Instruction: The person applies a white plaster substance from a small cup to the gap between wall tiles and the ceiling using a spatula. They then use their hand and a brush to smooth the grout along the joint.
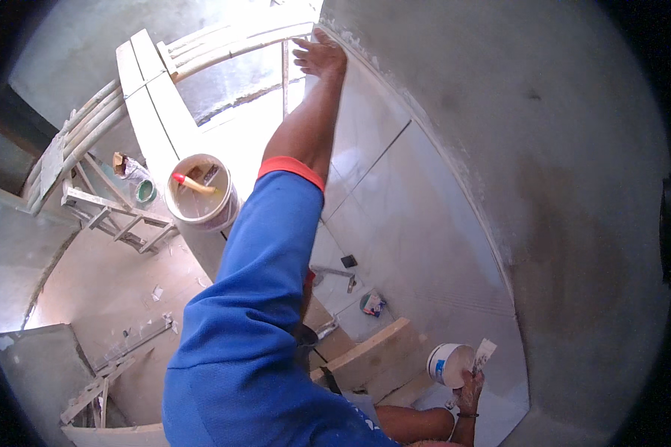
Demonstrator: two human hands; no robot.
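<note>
My left hand (322, 56) is stretched far forward at the end of a blue sleeve with an orange cuff. Its fingers are spread, and it lies at the far edge of the pale panelled surface beside the grey wall; nothing shows in it. Low on the right, my right hand (467, 390), a dark band at its wrist, is closed round a putty knife (484, 354) whose blade is smeared white. A white tub (449, 364) sits right against this hand; whether the fingers also hold it I cannot tell.
A bucket (201, 219) with a red-tipped wooden-handled tool stands on a long plank (150, 97). Curving poles (101, 123) run behind. A wooden frame (115, 216), a green can (145, 191), a small tin (373, 303) and a board (369, 349) are around. The grey wall (574, 186) bounds the right.
</note>
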